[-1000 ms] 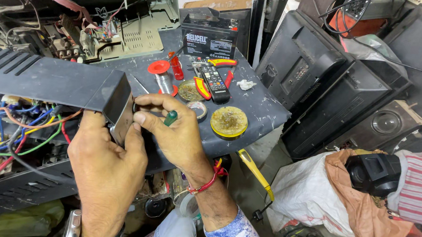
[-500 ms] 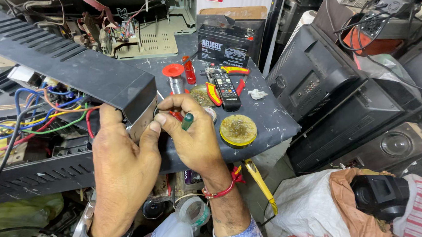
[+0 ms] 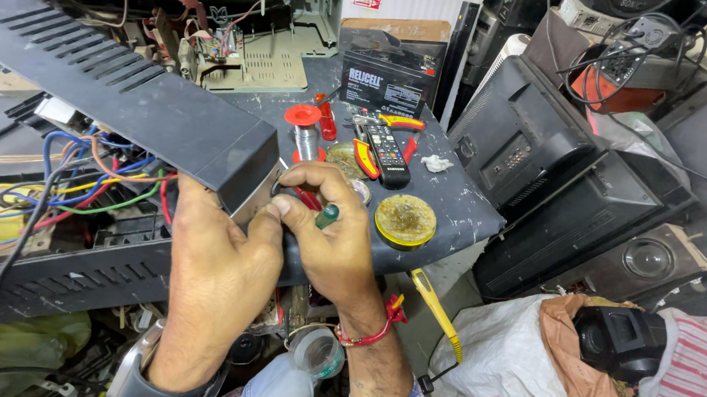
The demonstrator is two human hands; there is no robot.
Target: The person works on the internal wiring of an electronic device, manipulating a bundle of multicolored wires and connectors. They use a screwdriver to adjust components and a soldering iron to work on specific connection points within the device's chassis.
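Observation:
My left hand [image 3: 219, 264] grips the near corner of a long black vented metal cover [image 3: 139, 99], which is tilted up above an open chassis full of coloured wires [image 3: 84, 190]. My right hand [image 3: 331, 234] is closed on a small screwdriver with a green and red handle [image 3: 325, 216], its tip pointing at the cover's corner right by my left thumb. Both hands touch each other at the corner. The screwdriver's tip is hidden behind my fingers.
On the dark worktop [image 3: 459, 205] lie a black remote [image 3: 387, 151], a solder spool [image 3: 305, 126], red-handled tools [image 3: 364, 154], a yellow round tin [image 3: 405, 220] and a black battery [image 3: 389, 82]. Black television casings [image 3: 551, 170] stand to the right; a circuit board [image 3: 256, 53] sits behind.
The black cover has swung up higher and further left, exposing more of the wiring. Both hands stayed together at its corner, the right one still on the screwdriver.

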